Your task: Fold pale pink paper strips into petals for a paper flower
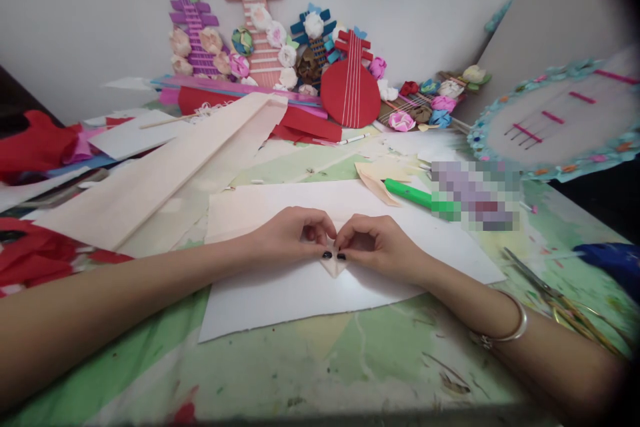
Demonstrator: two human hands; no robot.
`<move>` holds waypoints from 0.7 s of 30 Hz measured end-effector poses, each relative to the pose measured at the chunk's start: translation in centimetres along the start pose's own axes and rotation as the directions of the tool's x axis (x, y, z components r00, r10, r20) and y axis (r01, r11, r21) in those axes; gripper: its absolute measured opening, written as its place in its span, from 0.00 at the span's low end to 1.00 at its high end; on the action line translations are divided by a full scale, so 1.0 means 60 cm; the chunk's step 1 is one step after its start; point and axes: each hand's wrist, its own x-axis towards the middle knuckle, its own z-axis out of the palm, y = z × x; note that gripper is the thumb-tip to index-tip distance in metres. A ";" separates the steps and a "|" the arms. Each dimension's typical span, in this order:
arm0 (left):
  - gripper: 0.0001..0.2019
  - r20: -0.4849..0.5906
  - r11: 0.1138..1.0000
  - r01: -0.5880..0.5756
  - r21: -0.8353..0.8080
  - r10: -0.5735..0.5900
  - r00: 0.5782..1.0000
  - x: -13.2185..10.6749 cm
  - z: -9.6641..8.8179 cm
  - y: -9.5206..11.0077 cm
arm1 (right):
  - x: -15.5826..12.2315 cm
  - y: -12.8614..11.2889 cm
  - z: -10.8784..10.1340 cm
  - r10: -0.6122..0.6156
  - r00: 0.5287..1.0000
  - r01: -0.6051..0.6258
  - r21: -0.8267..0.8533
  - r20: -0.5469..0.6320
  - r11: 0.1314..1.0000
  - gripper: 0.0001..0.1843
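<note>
A small folded piece of cream paper (334,265) lies on a large white sheet (300,287) in the middle of the table. My left hand (293,235) and my right hand (377,241) meet over it, fingers curled, both thumb tips with dark nails pressing down on its top edge. Most of the small paper is hidden under my fingers; only its pointed lower tip shows. A silver bangle (510,328) sits on my right wrist.
A green-handled tool (410,195) and cream paper scraps (377,177) lie behind my right hand. Scissors (560,300) rest at the right. Long cream paper strips (165,167) run left. Paper instrument models and paper flowers (310,60) line the wall; a round cardboard piece (560,120) stands right.
</note>
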 end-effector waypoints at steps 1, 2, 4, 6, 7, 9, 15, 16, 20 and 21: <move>0.06 -0.009 1.000 -0.010 0.015 0.010 1.000 0.000 0.001 0.000 | 0.000 0.000 0.000 -0.002 1.000 0.002 0.001 0.000 1.000 0.04; 0.07 -0.015 1.000 -0.016 0.026 0.016 1.000 -0.001 0.002 -0.001 | 0.000 0.000 0.000 -0.004 1.000 0.004 0.001 0.001 1.000 0.04; 0.08 -0.022 0.999 -0.018 0.035 0.018 1.000 -0.001 0.003 -0.001 | 0.001 0.000 0.001 -0.005 1.000 0.005 -0.001 0.002 1.000 0.03; 0.08 -0.028 0.999 -0.013 0.032 0.014 1.000 -0.001 0.004 -0.001 | 0.001 0.001 0.001 -0.002 1.000 0.002 -0.002 0.005 1.000 0.03; 0.08 -0.030 0.999 -0.012 0.031 0.013 0.999 -0.001 0.005 0.000 | 0.002 0.001 0.002 0.000 1.000 0.000 -0.001 0.006 1.000 0.03; 0.08 -0.034 0.999 -0.012 0.035 0.013 0.999 0.000 0.006 0.001 | 0.002 0.001 0.003 0.001 1.000 -0.001 0.004 0.007 1.000 0.03; 0.06 -0.031 0.999 -0.015 0.035 0.016 0.999 0.003 0.008 -0.001 | 0.001 0.000 0.002 -0.008 1.000 0.008 0.013 0.012 1.000 0.03; 0.06 -0.032 0.999 -0.018 0.035 0.019 0.999 0.003 0.008 -0.002 | 0.001 0.000 0.002 -0.010 1.000 0.010 0.008 0.011 1.000 0.03; 0.06 -0.035 0.999 -0.015 0.029 0.016 0.999 0.002 0.007 -0.002 | 0.000 0.000 0.001 -0.008 1.000 0.008 -0.011 0.004 1.000 0.02; 0.05 -0.036 1.000 -0.009 0.026 0.010 0.999 0.002 0.006 -0.002 | 0.000 0.001 0.001 -0.008 1.000 0.008 -0.012 0.004 1.000 0.02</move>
